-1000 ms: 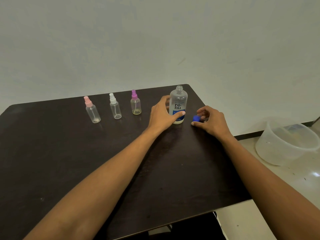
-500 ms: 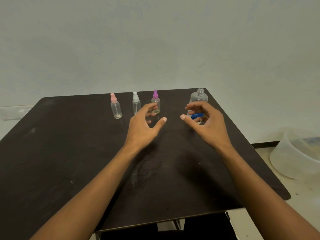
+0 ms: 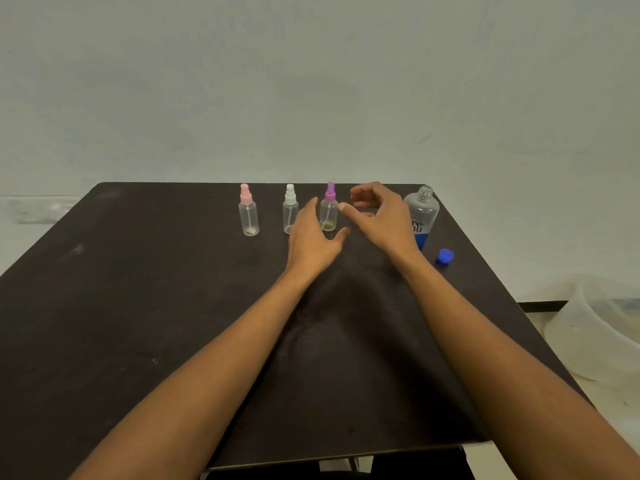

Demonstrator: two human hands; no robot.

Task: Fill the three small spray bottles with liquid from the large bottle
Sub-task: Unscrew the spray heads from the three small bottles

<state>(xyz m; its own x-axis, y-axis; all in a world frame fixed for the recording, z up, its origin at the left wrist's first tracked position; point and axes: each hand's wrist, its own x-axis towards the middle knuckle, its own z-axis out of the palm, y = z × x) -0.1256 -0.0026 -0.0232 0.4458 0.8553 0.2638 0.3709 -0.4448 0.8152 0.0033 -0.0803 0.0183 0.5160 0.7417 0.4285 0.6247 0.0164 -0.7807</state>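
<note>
**Clerk:** Now, item one, the small spray bottles?

**Checker:** Three stood upright in a row near the far edge of the dark worktop (image 3: 138, 306). From left to right they were the pink-capped bottle (image 3: 248, 216), the white-capped bottle (image 3: 290, 209) and the purple-capped bottle (image 3: 329, 211). All three had their caps on. The purple-capped one showed a little yellowish liquid at the bottom.

**Clerk:** Item two, the large bottle?

**Checker:** The large bottle (image 3: 423, 209) stood upright at the right end of the row with its neck uncapped, partly hidden behind the right wrist. Its blue cap (image 3: 445, 256) lay on the worktop just beside it, on the near side.

**Clerk:** The hands?

**Checker:** The left hand (image 3: 313, 237) had its fingers straight and its thumb spread. It covered the lower part of the white-capped bottle, and its grip was loose and held nothing. The right hand (image 3: 381, 216) was between the purple-capped bottle and the large bottle, with its fingers loosely curled and its grip empty. Its thumb tip was just beside the purple-capped bottle, and I could not tell whether it touched.

**Clerk:** Sundries?

**Checker:** One translucent basin (image 3: 595, 334) sat on the floor to the right.
</note>
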